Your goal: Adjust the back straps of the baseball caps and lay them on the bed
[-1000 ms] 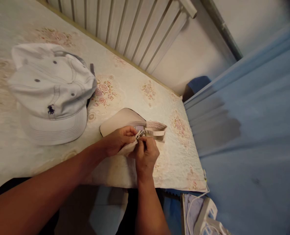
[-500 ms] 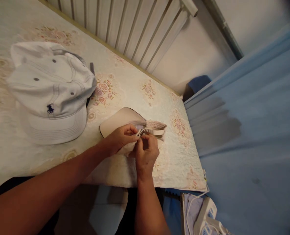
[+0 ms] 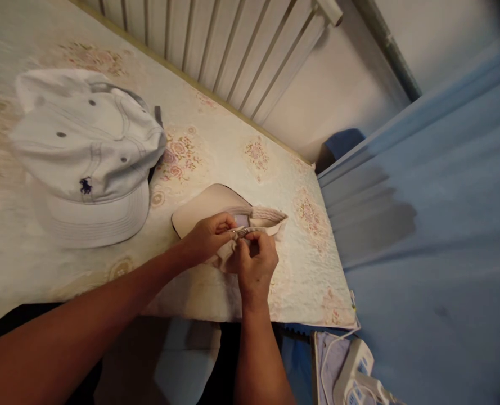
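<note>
A pale beige cap (image 3: 210, 205) lies on the floral-covered table, its brim toward the left and its inside partly showing. At its back strap, a small metal buckle (image 3: 243, 232) sits between my two hands. My left hand (image 3: 210, 239) pinches the strap's end on the buckle's left side. With thumb and fingers closed, my right hand (image 3: 258, 259) grips the strap (image 3: 266, 229) just right of the buckle. The fingertips hide part of the strap. To the left rests a white cap (image 3: 85, 146) with a dark horse-and-rider emblem, apart from both hands.
The floral tablecloth (image 3: 216, 140) covers the table, which ends at a near edge above my legs. A white radiator (image 3: 220, 45) stands behind it. Blue curtain (image 3: 435, 236) hangs at the right. A white power strip (image 3: 355, 371) with a cable lies below, lower right.
Both hands have drawn slightly apart at the buckle, my right hand shifting a little right. The strap between them now lies straighter and lower against the cap.
</note>
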### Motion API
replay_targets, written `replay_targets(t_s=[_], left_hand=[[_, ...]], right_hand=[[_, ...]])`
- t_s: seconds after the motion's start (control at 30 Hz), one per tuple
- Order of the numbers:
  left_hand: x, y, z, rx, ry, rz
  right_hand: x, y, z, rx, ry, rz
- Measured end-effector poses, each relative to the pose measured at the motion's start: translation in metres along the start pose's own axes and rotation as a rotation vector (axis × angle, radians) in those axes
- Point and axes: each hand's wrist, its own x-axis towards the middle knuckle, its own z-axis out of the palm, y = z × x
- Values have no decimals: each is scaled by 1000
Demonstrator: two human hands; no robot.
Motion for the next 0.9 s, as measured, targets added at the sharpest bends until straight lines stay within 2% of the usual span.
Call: replay_targets(t_s=[0.2, 0.4, 0.57, 0.9], left_hand=[[1, 1, -5, 28, -81, -5], [0, 2, -6, -31, -132, -22], [0, -2, -3, -79, -100, -22], [1, -4, 1, -78, -15, -27]], right_hand=[[0, -1, 1, 20, 21, -3], [2, 0, -1, 68, -22, 30], [1, -1, 2, 65, -62, 52], [-2, -1, 12, 23, 22, 69]])
